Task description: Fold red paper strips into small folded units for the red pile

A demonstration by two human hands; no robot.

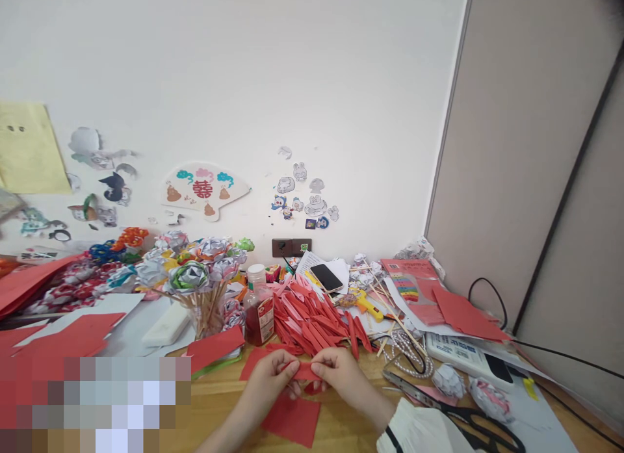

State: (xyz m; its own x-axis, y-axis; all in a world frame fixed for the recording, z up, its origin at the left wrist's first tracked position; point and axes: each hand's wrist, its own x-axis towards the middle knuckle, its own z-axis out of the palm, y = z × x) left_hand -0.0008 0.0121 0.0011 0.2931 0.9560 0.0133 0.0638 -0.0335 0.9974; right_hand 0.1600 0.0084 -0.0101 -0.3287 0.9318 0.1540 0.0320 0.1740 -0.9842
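Observation:
A small piece of red paper [306, 371] is stretched between my two hands, above the wooden table. My left hand [274, 372] pinches its left end between thumb and fingers. At the other end, my right hand [337, 374] pinches it in the same way. Some of the fingers are hidden behind the paper. A flat red sheet [295, 422] lies on the table just below my hands. Directly behind them is a heap of folded red paper strips [312, 316].
A bottle of dark red liquid [258, 320] stands left of the heap, near a cup of sticks [207, 320] topped with paper flowers. A phone [326, 277] and yellow glue gun [370, 306] lie behind. Black-handled scissors [480, 427], crumpled paper balls [448, 380] and beads [407, 355] are at right.

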